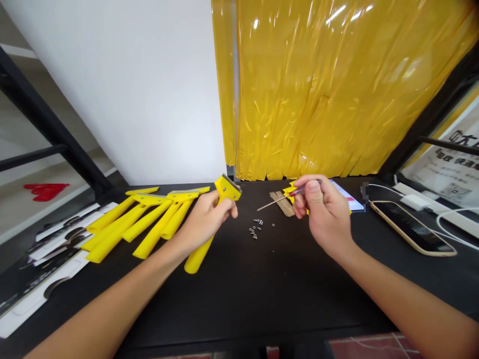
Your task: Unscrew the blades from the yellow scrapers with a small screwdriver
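My left hand [210, 219] is wrapped around a yellow scraper [199, 255] near its head, which points up and carries a metal edge and screws. In my right hand [326, 212] is a screwdriver [275, 201], its thin shaft pointing left toward the scraper but apart from it. Fingers cover most of the screwdriver's handle. Between the hands, small screws and nuts [255, 229] lie loose on the black table [277, 299]. Several more yellow scrapers [149, 219] rest in a group to the left of my left hand.
White and black packaging sleeves [56, 279] are stacked at the left edge. A brown cardboard piece [283, 204] and a flat printed sheet [354, 199] lie behind my right hand. At right are a phone [413, 228] and a power strip [439, 207] with white cables. Yellow plastic curtain [318, 99] hangs behind.
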The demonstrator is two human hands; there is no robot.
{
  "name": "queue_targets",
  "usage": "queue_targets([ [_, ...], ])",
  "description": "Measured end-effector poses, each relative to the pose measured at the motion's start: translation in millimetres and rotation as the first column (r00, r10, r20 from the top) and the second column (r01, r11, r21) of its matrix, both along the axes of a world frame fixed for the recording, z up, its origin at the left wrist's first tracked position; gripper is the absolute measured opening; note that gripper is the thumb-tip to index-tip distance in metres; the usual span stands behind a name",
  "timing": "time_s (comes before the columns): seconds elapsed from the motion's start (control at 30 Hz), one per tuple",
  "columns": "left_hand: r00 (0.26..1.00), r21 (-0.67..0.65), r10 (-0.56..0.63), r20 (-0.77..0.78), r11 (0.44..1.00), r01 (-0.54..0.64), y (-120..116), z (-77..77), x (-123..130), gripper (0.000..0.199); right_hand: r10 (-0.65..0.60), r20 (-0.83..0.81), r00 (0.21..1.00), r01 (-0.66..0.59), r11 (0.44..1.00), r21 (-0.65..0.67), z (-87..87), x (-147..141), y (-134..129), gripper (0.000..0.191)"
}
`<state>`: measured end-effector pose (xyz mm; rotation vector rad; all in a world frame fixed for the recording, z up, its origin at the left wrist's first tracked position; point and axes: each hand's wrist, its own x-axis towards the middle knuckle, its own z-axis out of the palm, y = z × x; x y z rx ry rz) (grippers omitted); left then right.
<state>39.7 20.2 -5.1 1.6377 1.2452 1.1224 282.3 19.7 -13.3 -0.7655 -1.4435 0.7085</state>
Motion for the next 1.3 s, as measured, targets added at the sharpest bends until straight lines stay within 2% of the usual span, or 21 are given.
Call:
queue_targets([
  [0.13, 0.966, -0.124, 0.019, 0.258, 0.992, 0.013, 1, -2.7, -2, 0.041, -0.014, -0.110, 0.994, 0.013, 1.000, -0.009, 5.8, 1, 2, 0.027],
  [0.2, 0.951, -0.164, 0.045, 0.305, 0.986, 0.006, 3, -3.7, -1, 0.051, -0.005, -0.124, 0.992, 0.006, 1.000, 0.006, 6.3, 0, 2, 0.026],
  [0.37, 0.981, -0.208, 0.112, 0.159, 0.975, -0.077, 8, -1.5, 3, 0.065, 0.013, -0.108, 0.994, -0.008, 0.999, 0.050, 4.1, -3, 0, 0.024],
  [0.47, 0.973, -0.209, 0.202, 0.113, 0.962, -0.176, 9, -1.9, 3, 0.085, 0.018, -0.087, 0.996, -0.007, 0.992, 0.125, 1.5, -4, -1, 0.022],
  [0.53, 0.968, -0.254, 0.195, 0.158, 0.955, -0.151, 10, -3.2, 2, 0.069, 0.017, -0.051, 0.999, -0.007, 0.985, 0.174, -1.3, -3, -2, 0.020],
  [0.63, 0.943, -0.349, 0.085, 0.323, 0.936, 0.035, 9, -5.1, 2, 0.032, -0.004, 0.034, 0.999, -0.004, 0.974, 0.228, -7.3, -2, -2, 0.018],
  [0.7, 0.903, -0.382, 0.056, 0.426, 0.916, 0.123, 7, -6.3, 5, 0.022, -0.015, 0.100, 0.995, -0.010, 0.970, 0.244, -11.7, -1, -2, 0.017],
  [0.9, 0.790, -0.446, 0.121, 0.601, 0.871, 0.206, -4, -6.6, 21, 0.019, -0.038, 0.205, 0.978, -0.024, 0.955, 0.294, -16.3, -2, -3, 0.016],
  [1.0, 0.769, -0.457, 0.133, 0.625, 0.861, 0.222, -7, -4.2, 25, 0.021, -0.051, 0.210, 0.976, -0.018, 0.949, 0.314, -14.8, -1, -3, 0.016],
  [1.13, 0.788, -0.404, 0.094, 0.608, 0.891, 0.206, -7, -4.4, 23, 0.021, -0.076, 0.228, 0.971, -0.008, 0.939, 0.345, -14.7, 0, -4, 0.016],
  [1.3, 0.888, -0.297, 0.040, 0.458, 0.948, 0.110, -6, -5.4, 18, 0.019, -0.089, 0.266, 0.960, -0.027, 0.914, 0.404, -16.6, 0, -3, 0.016],
])
